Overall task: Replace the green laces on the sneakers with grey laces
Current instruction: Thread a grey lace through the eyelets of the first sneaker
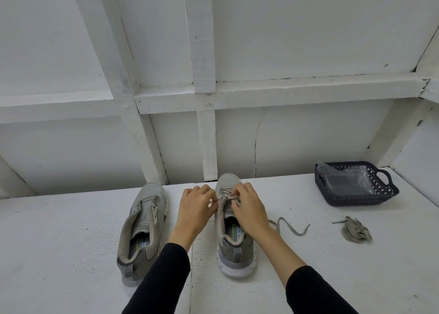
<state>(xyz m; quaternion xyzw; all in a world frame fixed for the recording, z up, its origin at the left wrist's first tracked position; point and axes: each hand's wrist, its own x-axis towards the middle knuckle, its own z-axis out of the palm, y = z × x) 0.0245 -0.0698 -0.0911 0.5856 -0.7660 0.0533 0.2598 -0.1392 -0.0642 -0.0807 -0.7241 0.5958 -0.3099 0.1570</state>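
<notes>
While both hands are working over the right sneaker, here's how it's all sitting:

Left hand (196, 203): fingers curling in and pinching the grey lace (288, 225) at the shoe's left eyelets.
Right hand (249, 209): fingers curled down on the lace crossings, pinching lace there too, right over the tongue.
Right sneaker (234, 240): grey knit mesh upper, chunky white sole, sitting directly under both grips; long axis is running away from the person, toe toward the wall, heel nearest.
Grey lace: flat woven strip, its loose end is trailing off to the right of the right hand in a wavy line across the table (71, 242).
Left sneaker (142, 228): same mesh, no lace in its eyelets, lying left of the left hand, toe also pointing away.
Spare lace bundle (355, 229): crumpled flat lace, greyish, well right of the grip.
Basket (356, 198): dark perforated plastic, clear bag (344, 178) inside, far right.
Table: rough white painted surface.
</notes>
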